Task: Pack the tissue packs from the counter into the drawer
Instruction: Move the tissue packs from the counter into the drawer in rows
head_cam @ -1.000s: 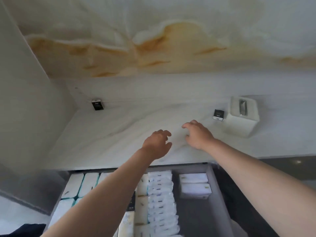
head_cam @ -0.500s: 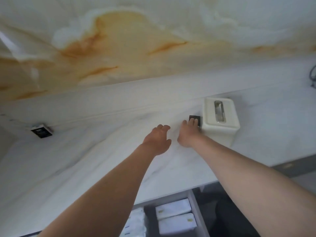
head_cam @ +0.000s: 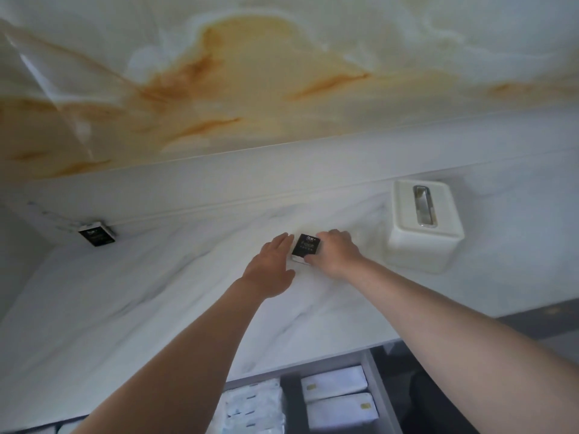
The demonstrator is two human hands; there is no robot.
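Tissue pack (head_cam: 306, 247), black-faced with a white underside, is lying on the pale marble counter (head_cam: 156, 308), and we are closing our right hand (head_cam: 335, 255) over it. The fingers are curling across its far right edge while the thumb is pressing at its near corner, so this hand is gripping the pack. Our left hand (head_cam: 271, 264) is lying flat and relaxed, fingers straight and together, with the fingertips just beside the pack's left edge; we cannot tell whether they are touching it. It is holding nothing.

Pale print is showing on the black face in several short lines, but it is coming through too small and blurred for us to read. A second pack (head_cam: 96, 236) with the same dark face is sitting well apart at the back left of the counter, against the low upstand, and its writing is just as illegible.

Near our right hand, a white tissue box (head_cam: 424, 227) with a shiny slot in its lid is standing on the counter. Below the counter's front edge the drawer (head_cam: 377, 389) is standing open, and we are looking down on plain white packs (head_cam: 333, 383) on its right side and blue-patterned packs (head_cam: 253, 408) beside them.
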